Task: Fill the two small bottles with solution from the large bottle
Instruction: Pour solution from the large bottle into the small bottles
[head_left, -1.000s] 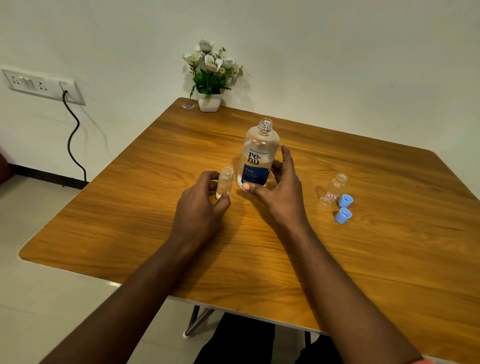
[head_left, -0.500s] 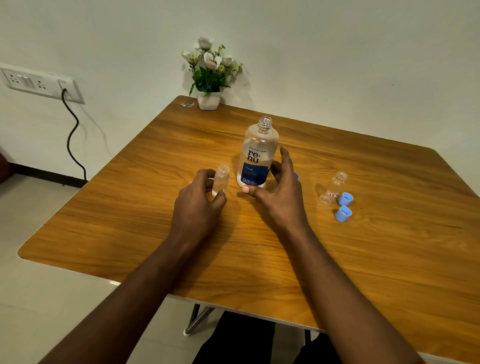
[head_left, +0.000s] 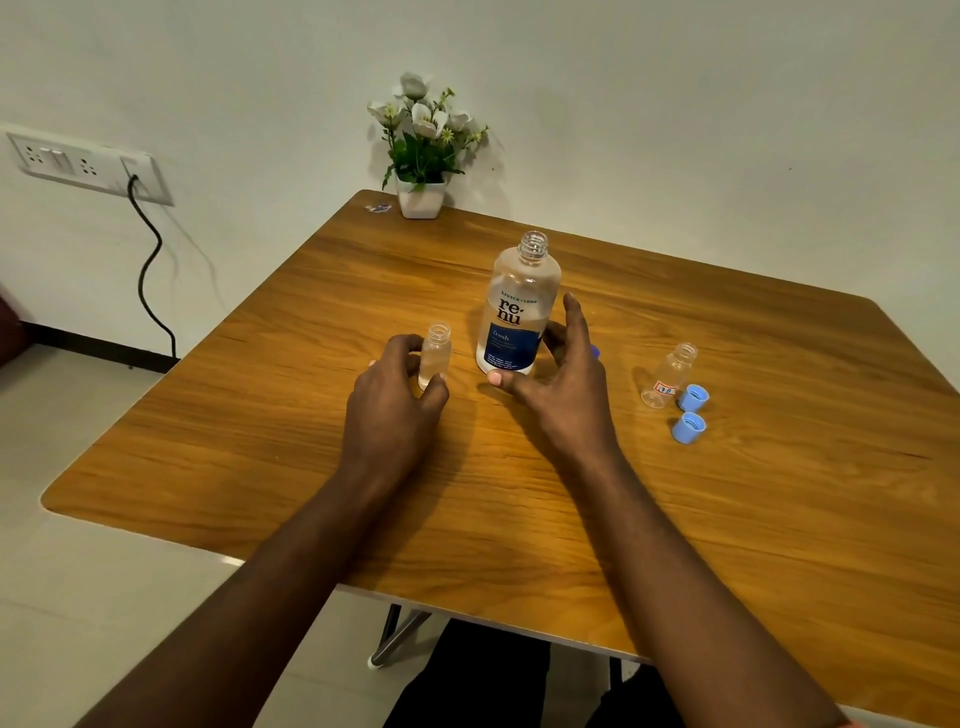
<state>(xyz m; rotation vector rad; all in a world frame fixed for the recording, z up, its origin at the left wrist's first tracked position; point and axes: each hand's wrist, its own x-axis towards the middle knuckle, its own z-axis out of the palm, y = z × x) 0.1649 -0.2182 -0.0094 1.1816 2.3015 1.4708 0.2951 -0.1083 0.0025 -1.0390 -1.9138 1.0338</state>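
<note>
The large clear bottle (head_left: 517, 306) with a blue label stands uncapped mid-table. My right hand (head_left: 563, 384) brackets its base: the thumb touches the front and the fingers reach past its right side, the index finger straight. My left hand (head_left: 397, 402) grips a small uncapped bottle (head_left: 435, 353), upright on the table just left of the large one. A second small bottle (head_left: 670, 374) with a red label stands uncapped to the right, apart from both hands. Two blue caps (head_left: 693, 397) (head_left: 688, 427) lie beside it.
A wooden table (head_left: 727, 519) carries everything. A white pot of flowers (head_left: 422, 195) stands at its far edge against the wall. A bit of a blue thing (head_left: 595, 352) shows behind my right hand. A wall socket with a black cable (head_left: 148, 270) is at the left.
My left hand has shifted the small bottle slightly left, away from the large bottle. My right hand has stayed at the large bottle's base.
</note>
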